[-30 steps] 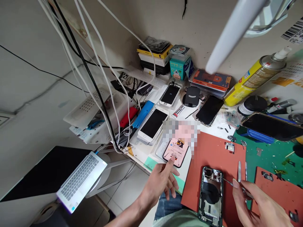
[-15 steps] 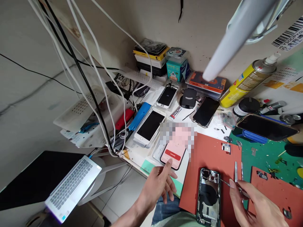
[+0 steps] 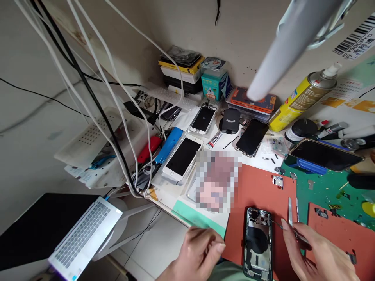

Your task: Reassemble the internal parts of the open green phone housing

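My right hand (image 3: 320, 251) pinches a pair of thin metal tweezers (image 3: 299, 235) between thumb and forefinger. Their fine tip reaches left to the camera corner of an opened phone housing (image 3: 259, 244), which lies on a reddish-brown mat (image 3: 234, 216). Just beyond the fingers, a slim metal blade (image 3: 290, 210) points away from me. My left hand (image 3: 202, 249) hovers left of the housing near the table edge, its fingers curled in and nothing visible in them. Ahead of it lies a phone (image 3: 209, 199), mostly hidden by a pixelated patch.
A white phone (image 3: 183, 158) and a dark phone screen (image 3: 252, 137) lie farther back. On the right, a green mat (image 3: 312, 187) holds small parts. A yellow spray can (image 3: 299, 101) stands behind. At left are a laptop (image 3: 84, 238) and hanging white cables (image 3: 102, 70).
My left hand has drawn back from the phone's lit screen toward me, and its fingers have curled. My right hand stays almost still with the tweezers. The view has shifted slightly.
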The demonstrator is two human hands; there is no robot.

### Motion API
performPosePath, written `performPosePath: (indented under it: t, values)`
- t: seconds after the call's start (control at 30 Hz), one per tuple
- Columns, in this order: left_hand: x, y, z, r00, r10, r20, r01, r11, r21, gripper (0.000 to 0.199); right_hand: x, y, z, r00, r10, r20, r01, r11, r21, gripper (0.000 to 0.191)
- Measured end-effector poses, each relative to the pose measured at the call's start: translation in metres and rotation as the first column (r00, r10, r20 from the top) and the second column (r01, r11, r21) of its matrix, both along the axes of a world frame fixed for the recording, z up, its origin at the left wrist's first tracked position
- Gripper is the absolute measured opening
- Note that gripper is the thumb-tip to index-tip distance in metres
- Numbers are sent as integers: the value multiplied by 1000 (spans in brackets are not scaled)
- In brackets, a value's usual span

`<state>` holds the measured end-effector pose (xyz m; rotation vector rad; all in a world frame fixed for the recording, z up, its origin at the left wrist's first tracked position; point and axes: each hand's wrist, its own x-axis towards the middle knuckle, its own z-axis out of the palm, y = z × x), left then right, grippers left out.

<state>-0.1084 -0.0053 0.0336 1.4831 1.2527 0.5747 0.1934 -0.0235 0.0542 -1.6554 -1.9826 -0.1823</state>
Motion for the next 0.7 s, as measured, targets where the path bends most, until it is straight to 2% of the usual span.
performPosePath:
  t: [0.07,0.1,0.13,0.2,0.23,0.27,0.3,0.47,0.7]
  values:
    - [-3,-3,-2,998,-68,-1,68,991,116,54,0,-1,1,1000,8,-2,-8,1000,-10,22]
    - [-4,-3,-2,995,-100,-29,104,968,228,48,0,-1,1,1000,14,5,-14,1000,-12,22]
    - [-5,-2,-2,991,-111,-79,133,919,372,43,0,-1,2,1000,19,16,-19,1000,-7,22]
    - [-7,4,-2,980,-63,-188,172,736,654,34,-1,-2,2,999,23,37,-24,1000,10,21]
    - [-8,9,-3,975,-15,-222,179,644,743,33,-2,-2,2,999,17,39,-18,1000,12,21]
    - [-10,14,-4,971,34,-237,173,585,792,33,-2,-3,2,999,4,35,-4,1000,3,21]
    - [-12,19,-6,966,81,-245,160,555,816,34,-3,-3,1,1000,-12,26,12,1000,-8,21]
    - [-21,38,-16,919,254,-301,129,530,838,40,-6,-4,0,999,-40,6,40,999,-19,18]
    - [-25,48,-22,881,304,-363,162,527,834,42,-4,-6,-2,999,-46,18,47,999,-22,18]
